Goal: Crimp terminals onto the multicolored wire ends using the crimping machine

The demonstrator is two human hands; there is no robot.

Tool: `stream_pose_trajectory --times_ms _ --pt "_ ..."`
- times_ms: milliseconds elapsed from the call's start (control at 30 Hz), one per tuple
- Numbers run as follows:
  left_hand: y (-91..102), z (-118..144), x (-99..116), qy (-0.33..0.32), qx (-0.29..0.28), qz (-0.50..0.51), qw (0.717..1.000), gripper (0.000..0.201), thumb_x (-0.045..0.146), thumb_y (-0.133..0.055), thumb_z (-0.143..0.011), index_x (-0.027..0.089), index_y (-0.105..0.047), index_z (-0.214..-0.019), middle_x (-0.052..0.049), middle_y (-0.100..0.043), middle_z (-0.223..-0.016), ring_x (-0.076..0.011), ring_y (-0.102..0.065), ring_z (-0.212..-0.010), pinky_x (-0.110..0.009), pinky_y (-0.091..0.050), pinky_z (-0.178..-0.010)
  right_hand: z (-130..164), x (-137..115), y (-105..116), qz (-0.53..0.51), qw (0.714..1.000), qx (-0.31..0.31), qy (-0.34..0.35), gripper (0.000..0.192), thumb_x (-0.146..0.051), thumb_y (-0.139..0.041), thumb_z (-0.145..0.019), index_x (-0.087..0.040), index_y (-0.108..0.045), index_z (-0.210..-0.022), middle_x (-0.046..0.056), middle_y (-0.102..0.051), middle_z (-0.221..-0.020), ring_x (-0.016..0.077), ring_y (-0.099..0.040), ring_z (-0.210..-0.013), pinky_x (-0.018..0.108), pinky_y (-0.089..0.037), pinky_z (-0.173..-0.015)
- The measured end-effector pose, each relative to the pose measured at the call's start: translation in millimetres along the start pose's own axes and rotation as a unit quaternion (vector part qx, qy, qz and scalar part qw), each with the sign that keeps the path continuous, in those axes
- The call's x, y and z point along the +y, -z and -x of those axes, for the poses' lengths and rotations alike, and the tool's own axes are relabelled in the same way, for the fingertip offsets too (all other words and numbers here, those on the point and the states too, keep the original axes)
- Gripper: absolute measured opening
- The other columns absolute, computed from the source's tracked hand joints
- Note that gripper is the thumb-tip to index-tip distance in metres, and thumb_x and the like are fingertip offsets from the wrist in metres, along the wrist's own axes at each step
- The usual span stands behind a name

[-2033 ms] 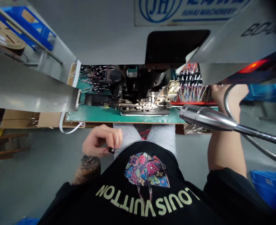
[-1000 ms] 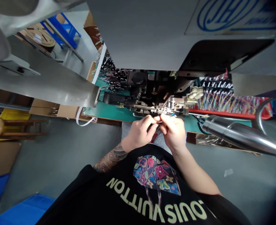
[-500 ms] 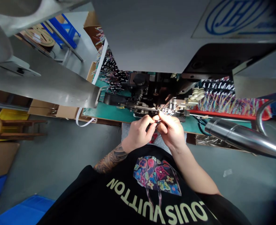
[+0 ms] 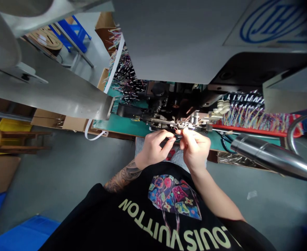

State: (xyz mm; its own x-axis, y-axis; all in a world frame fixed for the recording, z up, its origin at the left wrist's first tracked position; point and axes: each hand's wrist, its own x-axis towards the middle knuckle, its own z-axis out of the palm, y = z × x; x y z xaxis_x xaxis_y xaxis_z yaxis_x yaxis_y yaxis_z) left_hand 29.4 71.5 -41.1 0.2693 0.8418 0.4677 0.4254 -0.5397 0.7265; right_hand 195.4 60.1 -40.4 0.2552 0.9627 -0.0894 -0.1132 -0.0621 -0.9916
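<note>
- Pinching a small dark wire piece [image 4: 174, 138] between them, the left hand [image 4: 153, 148] and right hand [image 4: 196, 148] meet fingertip to fingertip just in front of the machine's metal tooling [image 4: 174, 122]
- Left hand: thumb and forefinger are drawn together on the near end of the wire piece, the other fingers curled under; the grip looks like a steadying one, keeping the thin piece from twisting
- Right hand: its fingertips are closed on the far end of the same piece, raised slightly toward the tooling just beyond them, which suits guiding a fine end into a narrow slot; whether the tip already touches the metal is too small to tell
- The wire piece sits between the two hands, at the edge of the green bench top [image 4: 122, 126], apart from the loose stock
- A row of coloured wires [image 4: 250, 120] lies beyond and to the outer side of the right hand, within an easy reach for it
- Another heap of wires with dark ends [image 4: 126, 78] lies beyond the left hand, further back, on its outer side
- A chrome lamp head [image 4: 263, 155] on a flexible neck hangs close by the right wrist, angled toward the tooling, probably to light the fine work
- Both forearms come in low over the person's lap, near the bench edge, likely for steadiness
</note>
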Motion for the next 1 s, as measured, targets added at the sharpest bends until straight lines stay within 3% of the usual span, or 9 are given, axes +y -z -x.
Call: stream_pose_trajectory --times_ms 100,267,433,600,733,1000 --pt "-2.0 -1.3 1.2 0.006 0.002 -0.003 1.000 0.016 0.027 -0.065 -0.116 0.020 -0.073 -0.104 -0.005 -0.082 -0.091 -0.0173 -0.077 -0.080 -0.031 -0.061 -0.074 -1.0 0.9 1.2 0.020 0.999 0.029 0.014 0.040 -0.052 -0.080 -0.105 -0.020 -0.085 -0.082 -0.001 -0.061 -0.056 0.0132 -0.050 -0.051 0.031 -0.044 -0.054" --pt "-5.7 -0.1 0.1 0.015 0.007 -0.011 1.000 0.016 0.026 -0.064 -0.116 0.020 -0.073 -0.104 -0.005 -0.081 -0.092 -0.0167 -0.077 -0.079 -0.029 -0.059 -0.071 -7.7 2.5 0.6 0.007 1.000 0.016 0.008 0.047 -0.048 -0.082 -0.105 -0.021 -0.077 -0.067 0.001 -0.065 -0.059 0.0127 -0.051 -0.052 0.032 -0.046 -0.056" --pt "-6.4 0.8 -0.8 0.015 0.016 -0.019 1.000 0.015 0.025 -0.064 -0.117 0.020 -0.074 -0.106 -0.004 -0.081 -0.092 -0.0167 -0.077 -0.080 -0.028 -0.058 -0.069 -7.5 -1.5 -1.2 0.016 1.000 0.013 0.009 0.056 -0.049 -0.082 -0.105 -0.023 -0.069 -0.057 0.000 -0.057 -0.053 0.0142 -0.052 -0.053 0.032 -0.046 -0.056" --pt "-5.4 0.7 -2.0 0.016 0.016 -0.014 1.000 0.017 0.026 -0.063 -0.118 0.020 -0.075 -0.107 -0.004 -0.081 -0.093 -0.0169 -0.077 -0.082 -0.028 -0.059 -0.070 -6.0 -4.5 -1.8 0.011 1.000 0.006 -0.008 0.050 -0.051 -0.083 -0.103 -0.022 -0.075 -0.063 0.001 -0.063 -0.056 0.0130 -0.049 -0.049 0.031 -0.039 -0.050" --pt "-2.0 -0.1 -2.8 0.022 0.002 -0.007 1.000 0.020 0.028 -0.062 -0.119 0.020 -0.076 -0.107 -0.004 -0.081 -0.092 -0.0169 -0.077 -0.081 -0.029 -0.060 -0.073 -5.0 -5.6 0.3 0.027 0.999 -0.014 0.010 0.041 -0.050 -0.087 -0.099 -0.021 -0.080 -0.071 0.000 -0.064 -0.056 0.0132 -0.049 -0.048 0.031 -0.042 -0.049" --pt "-1.9 -2.4 -1.9 0.018 -0.009 0.001 1.000 0.020 0.029 -0.063 -0.118 0.020 -0.076 -0.106 -0.005 -0.083 -0.094 -0.0180 -0.079 -0.084 -0.031 -0.063 -0.077 -5.9 0.6 2.1 0.042 0.998 0.038 0.028 0.041 -0.050 -0.082 -0.102 -0.021 -0.081 -0.074 -0.001 -0.062 -0.055 0.0125 -0.049 -0.048 0.030 -0.044 -0.051"
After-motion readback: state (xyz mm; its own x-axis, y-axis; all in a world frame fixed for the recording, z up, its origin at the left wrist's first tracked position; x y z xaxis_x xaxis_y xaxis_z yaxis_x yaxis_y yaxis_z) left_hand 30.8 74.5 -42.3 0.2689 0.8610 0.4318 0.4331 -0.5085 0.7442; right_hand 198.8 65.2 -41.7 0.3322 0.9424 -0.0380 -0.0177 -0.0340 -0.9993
